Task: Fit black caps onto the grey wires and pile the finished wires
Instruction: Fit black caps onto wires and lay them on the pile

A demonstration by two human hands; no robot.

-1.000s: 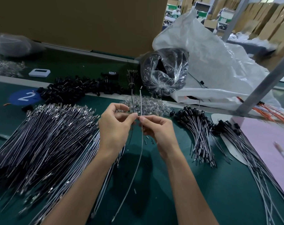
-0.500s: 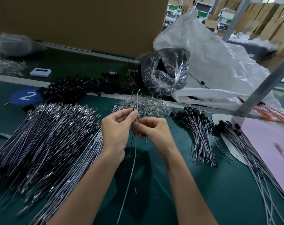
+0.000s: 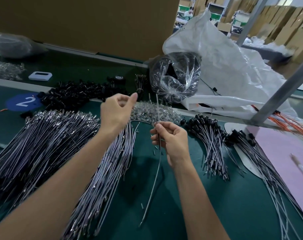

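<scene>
Grey wire (image 3: 152,187) thin, upright | right hand (image 3: 171,141) pinches it | left hand (image 3: 116,111) grip unclear

Right grip (image 3: 173,142) pinches one grey wire (image 3: 154,181), upright over the green bench (image 3: 199,213). Left grip (image 3: 116,113) hangs left of that wire, blurred, fingers curled, contents unclear. Uncapped wire heap (image 3: 43,144) left of it, capped wire pile (image 3: 211,144) right, black caps (image 3: 74,94) far-left.

My bench (image 3: 242,213) is dark green. A brown board (image 3: 95,23) stands behind it as a wall. At my right a grey post (image 3: 285,87) slants up, and beyond it cardboard boxes (image 3: 285,23) are stacked high in a bright hall.
</scene>
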